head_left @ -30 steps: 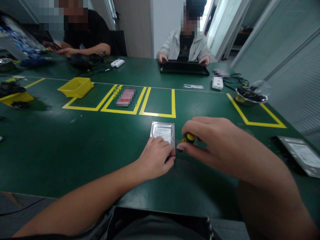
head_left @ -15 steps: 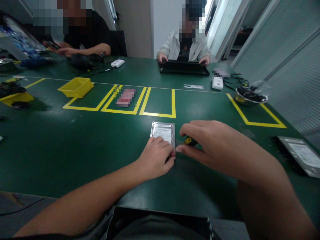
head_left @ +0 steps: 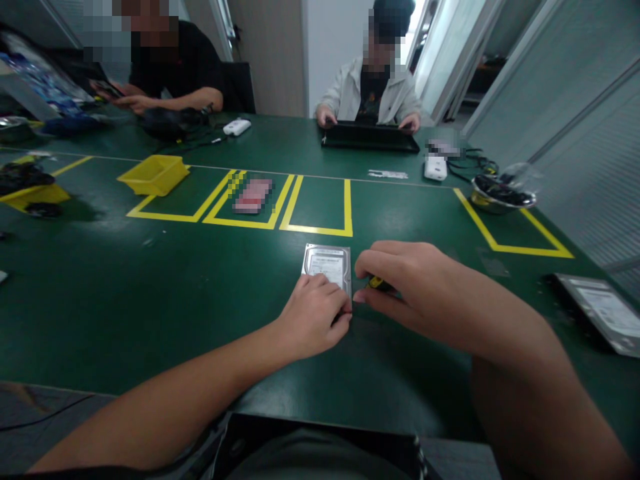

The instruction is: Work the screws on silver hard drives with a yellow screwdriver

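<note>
Green tabletop: left hand clasps hard drive, right hand (curled) grips yellow-black tool.

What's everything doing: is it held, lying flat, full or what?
Left hand: curled over the hard drive.
Right hand: closed around a yellow and black handle.
Hard drive: flat, label up, partly covered.
Handle: gripped, partly hidden.
Left edge yellow bin: holding dark things.
Other yellow bin: upright, open.
Metal bowl: filled with dark items, clear plastic above.
Right edge drive: label up.
Black panel: held by a person opposite.
</note>
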The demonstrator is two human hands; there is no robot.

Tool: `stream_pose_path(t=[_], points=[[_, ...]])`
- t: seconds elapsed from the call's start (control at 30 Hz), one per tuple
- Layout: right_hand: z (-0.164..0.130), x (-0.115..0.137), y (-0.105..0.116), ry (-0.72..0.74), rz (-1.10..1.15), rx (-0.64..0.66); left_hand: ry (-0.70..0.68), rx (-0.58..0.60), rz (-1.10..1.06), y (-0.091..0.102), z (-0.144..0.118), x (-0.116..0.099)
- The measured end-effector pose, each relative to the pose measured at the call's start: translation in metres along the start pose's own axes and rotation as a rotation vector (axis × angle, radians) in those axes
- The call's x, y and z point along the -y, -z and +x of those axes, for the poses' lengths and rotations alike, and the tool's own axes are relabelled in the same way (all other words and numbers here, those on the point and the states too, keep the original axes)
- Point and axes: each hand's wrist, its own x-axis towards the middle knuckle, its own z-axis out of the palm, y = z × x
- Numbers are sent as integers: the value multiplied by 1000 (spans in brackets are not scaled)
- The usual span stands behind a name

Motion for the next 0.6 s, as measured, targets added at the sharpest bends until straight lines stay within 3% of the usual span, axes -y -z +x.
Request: stream_pose_path(t=[0.27, 0.6], points=[[-18, -4, 19, -90, -136, -130, -7, 21, -18, 3, -1, 1], [3, -11, -9, -197, -578, -99, -11, 19, -15, 3, -2, 1]])
